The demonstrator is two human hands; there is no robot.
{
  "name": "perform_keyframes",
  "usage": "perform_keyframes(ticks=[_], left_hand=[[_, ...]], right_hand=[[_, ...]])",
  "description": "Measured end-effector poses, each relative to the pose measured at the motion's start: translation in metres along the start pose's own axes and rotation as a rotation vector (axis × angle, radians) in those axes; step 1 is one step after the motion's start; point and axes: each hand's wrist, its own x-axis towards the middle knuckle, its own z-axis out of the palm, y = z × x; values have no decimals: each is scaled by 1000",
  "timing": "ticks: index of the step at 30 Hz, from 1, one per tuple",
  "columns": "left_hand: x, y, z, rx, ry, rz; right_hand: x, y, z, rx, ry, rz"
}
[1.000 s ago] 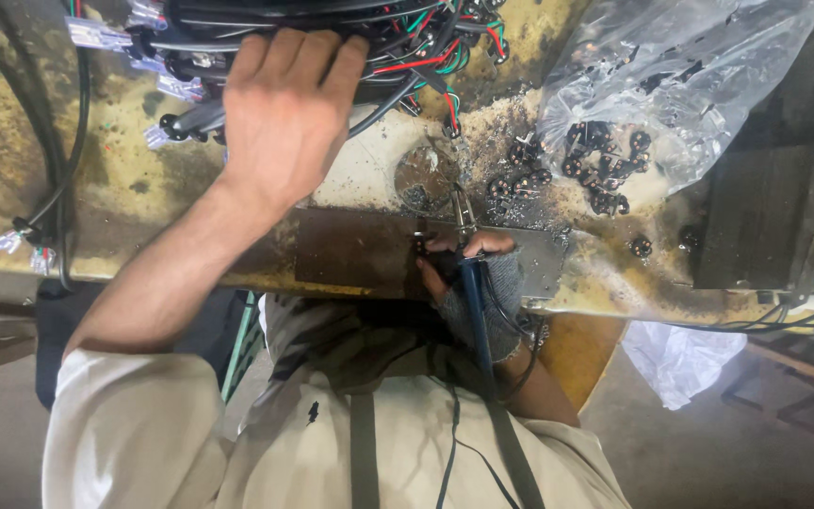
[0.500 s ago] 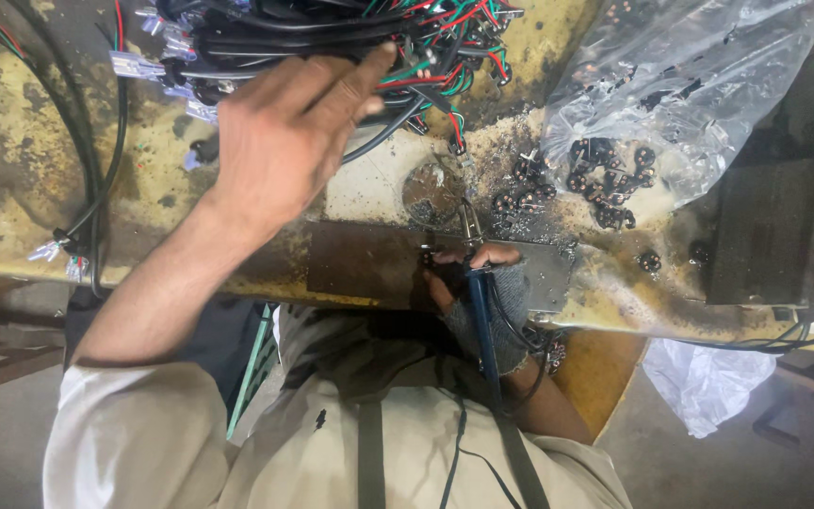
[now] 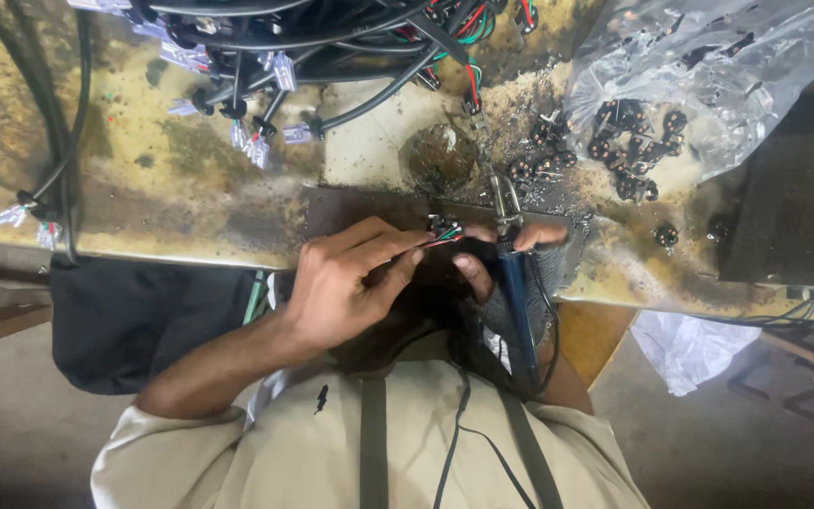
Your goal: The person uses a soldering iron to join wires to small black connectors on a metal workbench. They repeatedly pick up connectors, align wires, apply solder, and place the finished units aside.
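Observation:
My left hand [image 3: 350,283] pinches a thin cable end with red and green wires [image 3: 443,231] at the near edge of the stained yellow workbench [image 3: 143,179]. My right hand [image 3: 520,240] grips a soldering iron with a blue handle [image 3: 517,302]. Its metal tip [image 3: 503,193] points away from me, just right of the wire ends. The two hands are close together, almost touching.
A tangled bundle of black cables with clear plug ends [image 3: 284,57] lies at the far left of the bench. A clear plastic bag of small black connectors [image 3: 708,85] sits at the far right, with loose connectors [image 3: 544,155] and burnt residue beside it.
My left hand has come back from the cable bundle to the near bench edge and now pinches a wire end beside the iron. My right hand stays where it was.

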Motion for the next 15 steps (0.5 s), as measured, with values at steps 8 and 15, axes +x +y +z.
perform_keyframes(ticks=[8,15], left_hand=[[-8,-11,23,11,76,7],[-9,-15,24,70,-7,77]], right_hand=[[-1,18,6,223,28,11],[-27,34,4,372,46,53]])
